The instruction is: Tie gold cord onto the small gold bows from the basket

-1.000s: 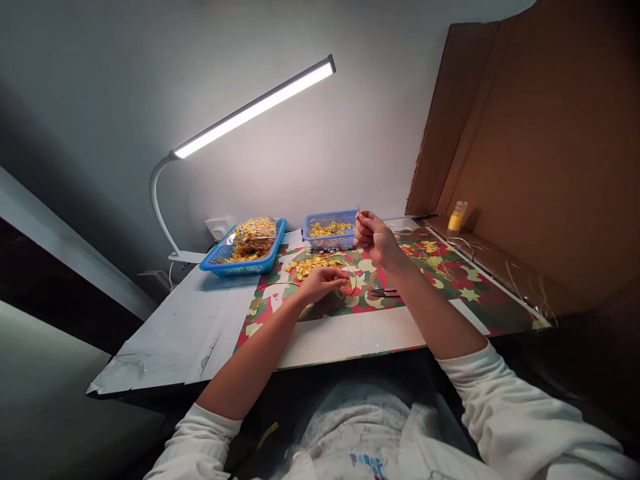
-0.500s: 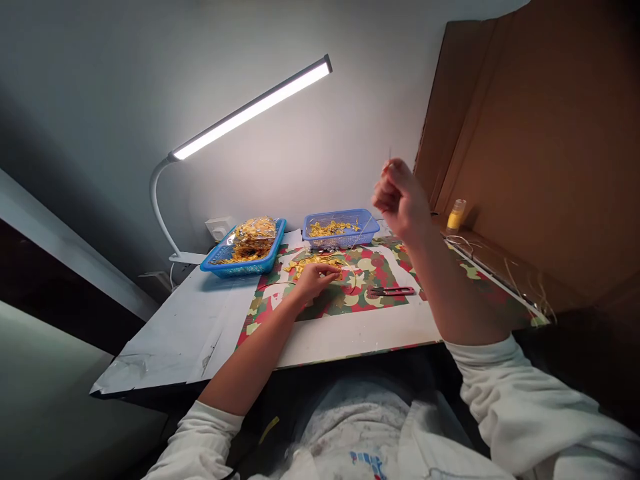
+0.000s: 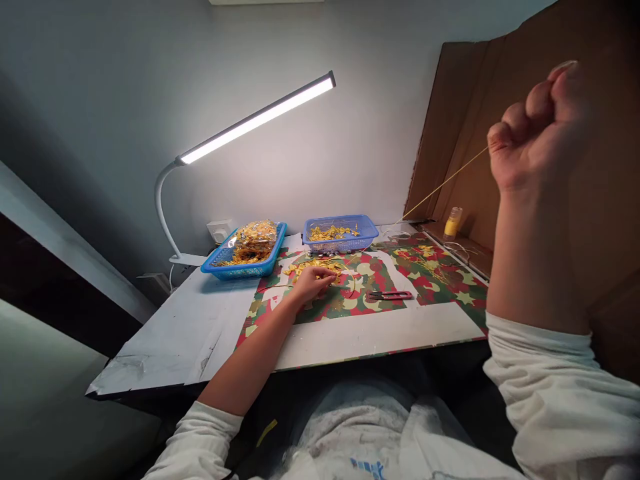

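White sleeves nearest us, pushed up the forearms, and here's the right hand, high at two o'clock from its partner, fingers curled in tight, clamped on a yellow thread that slants straight down towards the table! The left hand is low over the patterned sheet, thumb and fingers together; what's between them, I cannot tell. From that hand, snips lie at three o'clock, blades pointing back at it. Gold pieces sit in a heap just beyond, at eleven. Further out, a bright blue basket heaped with gold at ten, a violet-blue basket holding more at one, a yellow bottle at two, and the lit lamp up at eleven!
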Demonstrator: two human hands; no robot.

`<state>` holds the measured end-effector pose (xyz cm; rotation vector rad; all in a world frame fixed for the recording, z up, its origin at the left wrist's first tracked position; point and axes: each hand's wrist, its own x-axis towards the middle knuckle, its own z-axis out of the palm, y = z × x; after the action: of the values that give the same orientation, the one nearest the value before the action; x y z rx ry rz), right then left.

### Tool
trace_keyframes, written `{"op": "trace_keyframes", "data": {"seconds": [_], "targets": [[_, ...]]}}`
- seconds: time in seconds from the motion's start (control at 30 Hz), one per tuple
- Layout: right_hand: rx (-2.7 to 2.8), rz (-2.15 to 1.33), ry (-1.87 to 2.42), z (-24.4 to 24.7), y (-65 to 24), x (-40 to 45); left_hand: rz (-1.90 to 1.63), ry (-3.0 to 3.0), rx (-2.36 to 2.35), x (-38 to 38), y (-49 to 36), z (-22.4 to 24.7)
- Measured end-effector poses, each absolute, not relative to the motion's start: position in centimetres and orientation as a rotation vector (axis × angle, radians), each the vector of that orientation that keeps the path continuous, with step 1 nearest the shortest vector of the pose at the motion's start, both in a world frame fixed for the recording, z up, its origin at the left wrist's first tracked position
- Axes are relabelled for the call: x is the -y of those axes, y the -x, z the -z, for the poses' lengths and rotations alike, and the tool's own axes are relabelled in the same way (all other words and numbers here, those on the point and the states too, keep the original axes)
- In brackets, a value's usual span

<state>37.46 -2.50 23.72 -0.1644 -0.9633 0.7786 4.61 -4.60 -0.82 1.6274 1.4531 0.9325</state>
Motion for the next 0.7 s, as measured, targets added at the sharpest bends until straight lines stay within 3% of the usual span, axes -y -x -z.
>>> {"op": "trace_keyframes", "data": {"seconds": [0.27, 0.7], "targets": [[0.884, -0.744, 0.169, -25.6, -41.1, 3.1, -0.950, -1.578, -1.400, 4.7, -4.9, 0.7], [0.799, -0.712, 0.222, -24.6, -42.3, 2.0, -0.945, -1.559, -1.244, 4.7, -4.9, 1.1]]}}
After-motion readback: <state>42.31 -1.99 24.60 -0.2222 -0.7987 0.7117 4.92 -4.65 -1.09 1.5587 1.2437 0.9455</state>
